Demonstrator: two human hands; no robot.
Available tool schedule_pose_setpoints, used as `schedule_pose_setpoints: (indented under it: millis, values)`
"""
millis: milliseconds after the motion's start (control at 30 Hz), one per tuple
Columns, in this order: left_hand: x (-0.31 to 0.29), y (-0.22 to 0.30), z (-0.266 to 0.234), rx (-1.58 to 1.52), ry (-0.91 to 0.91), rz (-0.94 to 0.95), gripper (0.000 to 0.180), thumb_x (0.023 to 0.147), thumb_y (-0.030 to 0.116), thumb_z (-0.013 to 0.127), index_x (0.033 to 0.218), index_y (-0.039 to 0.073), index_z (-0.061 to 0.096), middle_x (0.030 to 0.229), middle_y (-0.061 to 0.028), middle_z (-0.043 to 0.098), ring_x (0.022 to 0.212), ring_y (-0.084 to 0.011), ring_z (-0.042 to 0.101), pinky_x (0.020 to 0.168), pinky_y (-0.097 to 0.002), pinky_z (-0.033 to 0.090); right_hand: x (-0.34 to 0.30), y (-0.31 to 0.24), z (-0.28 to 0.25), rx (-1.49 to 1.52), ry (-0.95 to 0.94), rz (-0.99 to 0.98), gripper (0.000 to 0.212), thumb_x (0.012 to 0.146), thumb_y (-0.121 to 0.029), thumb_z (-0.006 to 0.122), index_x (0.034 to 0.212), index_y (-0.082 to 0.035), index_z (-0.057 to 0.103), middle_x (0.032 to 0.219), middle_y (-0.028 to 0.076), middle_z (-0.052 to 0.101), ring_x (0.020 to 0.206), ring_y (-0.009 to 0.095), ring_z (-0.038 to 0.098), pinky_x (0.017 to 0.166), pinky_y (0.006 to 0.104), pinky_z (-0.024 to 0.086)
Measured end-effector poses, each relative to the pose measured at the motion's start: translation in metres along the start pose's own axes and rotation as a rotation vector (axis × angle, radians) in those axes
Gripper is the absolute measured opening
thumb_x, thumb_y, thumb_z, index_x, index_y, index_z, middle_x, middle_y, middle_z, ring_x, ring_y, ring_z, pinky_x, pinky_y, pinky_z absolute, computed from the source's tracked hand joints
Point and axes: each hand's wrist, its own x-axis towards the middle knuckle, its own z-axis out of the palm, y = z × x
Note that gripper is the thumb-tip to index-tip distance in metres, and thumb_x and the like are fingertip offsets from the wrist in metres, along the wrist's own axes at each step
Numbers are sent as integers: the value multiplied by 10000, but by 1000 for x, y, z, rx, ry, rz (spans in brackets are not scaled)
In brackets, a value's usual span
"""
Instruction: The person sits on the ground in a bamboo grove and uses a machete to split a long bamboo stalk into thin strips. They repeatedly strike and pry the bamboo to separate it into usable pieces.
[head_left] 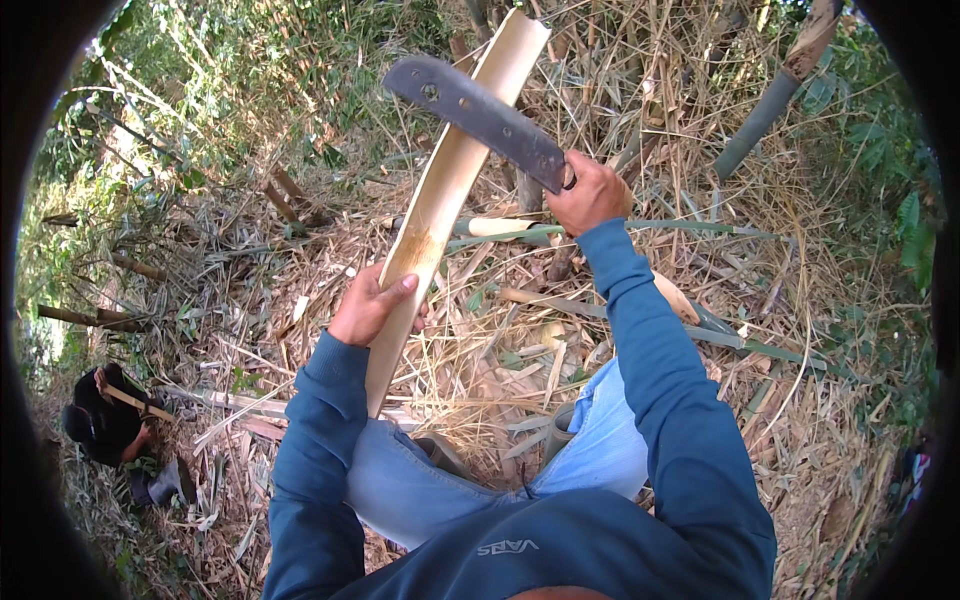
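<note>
Fingers point(398, 287) round bamboo slat point(450, 170) — machete point(480, 115) across.

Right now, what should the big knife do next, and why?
Probably swing the knife down onto the bamboo strip: the right hand holds it raised across the strip, while the left hand steadies the strip lower down, clear of the blade.

Sunlit ground point(820, 330) – dry bamboo litter point(500, 370) – green undergrowth point(200, 80) behind

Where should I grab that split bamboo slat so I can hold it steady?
Grip the slat low, from its left edge, where the left hand wraps it. It leans up and away, and the blade crosses its upper part, so low keeps fingers clear.
</note>
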Motion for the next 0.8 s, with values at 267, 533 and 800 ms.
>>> schedule_pose_setpoints:
  millis: [267, 533, 800]
  values:
    - [1, -2, 1, 39, -33, -49, 382, 904, 241, 637, 1132, -32, 498, 739, -117, 597, 616, -188, 614, 536, -319, 531, 12, 10, -13, 28, 42, 173, 235, 764, -308, 726, 776, -86, 651, 615, 100, 630, 554, 266, 637, 564, 396, 496]
    - [2, -1, 18, 79, -36, -76, 364, 899, 245, 635, 1092, -37, 508, 717, -113, 607, 579, -186, 622, 541, -311, 541, 15, 36, -24, 158, -46, 323, 274, 752, -359, 711, 798, -96, 648, 646, 114, 637, 578, 272, 643, 573, 423, 490]
    - [0, -5, 15, 106, -111, -112, 330, 928, 239, 594, 1097, -38, 529, 724, -117, 633, 577, -180, 635, 534, -293, 551, 19, 34, -28, 113, 145, 292, 183, 726, -274, 689, 800, -110, 654, 694, 167, 637, 671, 382, 633, 598, 459, 489]
